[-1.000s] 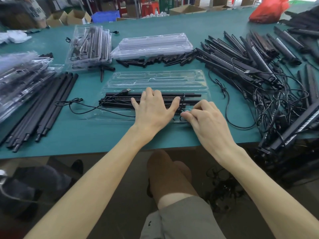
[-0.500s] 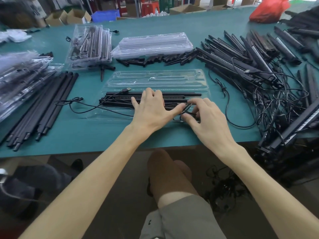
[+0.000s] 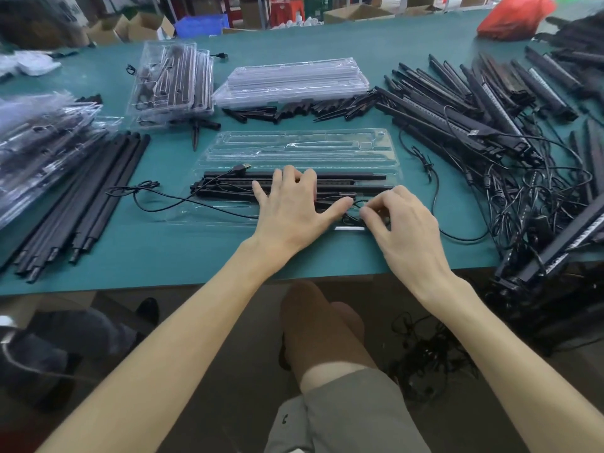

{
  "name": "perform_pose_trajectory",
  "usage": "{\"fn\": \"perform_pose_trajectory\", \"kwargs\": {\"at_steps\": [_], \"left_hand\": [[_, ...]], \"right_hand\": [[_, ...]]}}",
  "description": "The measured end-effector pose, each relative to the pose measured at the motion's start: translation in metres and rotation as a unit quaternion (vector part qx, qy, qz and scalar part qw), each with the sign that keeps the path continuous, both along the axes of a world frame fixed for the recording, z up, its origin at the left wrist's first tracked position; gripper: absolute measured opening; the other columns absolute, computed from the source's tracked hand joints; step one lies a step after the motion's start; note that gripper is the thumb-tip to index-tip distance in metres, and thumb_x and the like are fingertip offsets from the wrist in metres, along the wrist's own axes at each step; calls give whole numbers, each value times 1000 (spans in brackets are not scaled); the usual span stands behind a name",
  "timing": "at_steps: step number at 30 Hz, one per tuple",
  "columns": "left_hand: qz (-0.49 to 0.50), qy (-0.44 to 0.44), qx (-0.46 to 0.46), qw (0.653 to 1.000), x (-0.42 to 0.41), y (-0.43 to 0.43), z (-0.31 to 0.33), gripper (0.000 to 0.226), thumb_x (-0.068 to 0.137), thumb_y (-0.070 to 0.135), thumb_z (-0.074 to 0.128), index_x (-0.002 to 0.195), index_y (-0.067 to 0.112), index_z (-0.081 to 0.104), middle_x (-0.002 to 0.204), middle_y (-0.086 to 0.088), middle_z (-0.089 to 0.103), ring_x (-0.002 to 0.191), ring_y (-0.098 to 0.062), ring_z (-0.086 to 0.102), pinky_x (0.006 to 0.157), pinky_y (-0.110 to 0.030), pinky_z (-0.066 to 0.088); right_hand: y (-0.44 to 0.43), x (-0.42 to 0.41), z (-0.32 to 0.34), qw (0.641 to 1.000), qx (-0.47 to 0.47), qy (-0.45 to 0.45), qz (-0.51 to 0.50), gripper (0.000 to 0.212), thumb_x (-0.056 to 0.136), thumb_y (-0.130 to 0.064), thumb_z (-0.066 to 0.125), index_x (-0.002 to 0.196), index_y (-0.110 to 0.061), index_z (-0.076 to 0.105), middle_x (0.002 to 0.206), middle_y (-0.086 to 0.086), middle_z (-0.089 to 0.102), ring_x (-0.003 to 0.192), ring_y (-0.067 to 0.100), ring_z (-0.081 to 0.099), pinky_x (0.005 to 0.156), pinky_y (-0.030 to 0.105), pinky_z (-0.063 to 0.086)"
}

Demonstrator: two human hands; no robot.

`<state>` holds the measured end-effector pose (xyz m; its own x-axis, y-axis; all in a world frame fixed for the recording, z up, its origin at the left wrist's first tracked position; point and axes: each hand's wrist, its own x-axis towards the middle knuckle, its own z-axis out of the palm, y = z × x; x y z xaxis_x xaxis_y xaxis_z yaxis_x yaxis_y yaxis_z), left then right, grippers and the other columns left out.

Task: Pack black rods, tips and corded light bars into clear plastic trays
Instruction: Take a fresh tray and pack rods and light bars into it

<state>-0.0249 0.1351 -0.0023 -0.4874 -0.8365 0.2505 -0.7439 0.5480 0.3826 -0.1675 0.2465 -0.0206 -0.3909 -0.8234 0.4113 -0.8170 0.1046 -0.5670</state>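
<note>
Clear molded tray (image 3: pixel 304 147) sits near tabletop (image 3: pixel 183 259) front edge, bare green strip before it. L hand (image 3: pixel 291 207) grip wide, flat on black light bar (image 3: pixel 228 185) in tray's near half. R hand (image 3: pixel 403 220) grip pinching thin cord (image 3: pixel 349 220) at tray's R end. Loose rods (image 3: pixel 81 204) far L.

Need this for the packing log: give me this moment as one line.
left hand: flat on light bar in open tray | right hand: pinching cord by tray's right end | USB plug: lying on tray's left
</note>
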Motion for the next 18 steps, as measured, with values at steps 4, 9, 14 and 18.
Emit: {"fn": "perform_pose_trajectory", "kwargs": {"at_steps": [4, 9, 14, 18], "left_hand": [[-24, 31, 10, 999, 8, -2, -2, 50, 91, 69, 47, 88, 20, 51, 106, 3, 50, 112, -20, 50, 117, -68, 9], [-39, 64, 14, 997, 15, -3, -4, 39, 91, 59, 59, 91, 21, 54, 104, 7, 53, 111, -14, 50, 120, -63, 9], [-68, 68, 57, 994, 18, -4, 2, 26, 87, 61, 65, 103, 40, 64, 133, 8, 51, 139, -12, 38, 121, -61, -2], [-71, 47, 71, 994, 15, -2, 7, 23, 88, 60, 65, 106, 47, 66, 146, 6, 45, 151, -25, 22, 119, -63, -8]], "right_hand": [[2, 0, 8, 1000, 0, -12, 24, 32, 97, -25, 63, 127, -30, 52, 92, -8, 60, 85, 13, 57, 77, 32, 44], [0, -2, 6, 999, 31, 9, 20, 25, 102, -28, 56, 116, -13, 71, 102, -5, 55, 99, 13, 51, 83, 26, 39], [1, -2, 4, 999, 26, 30, 18, 29, 103, -28, 54, 105, -7, 74, 105, -1, 53, 104, 13, 43, 84, 23, 35], [1, -3, 7, 999, 22, 34, 6, 28, 101, -29, 58, 102, -8, 77, 105, 1, 46, 105, 14, 33, 88, 20, 30]]}}
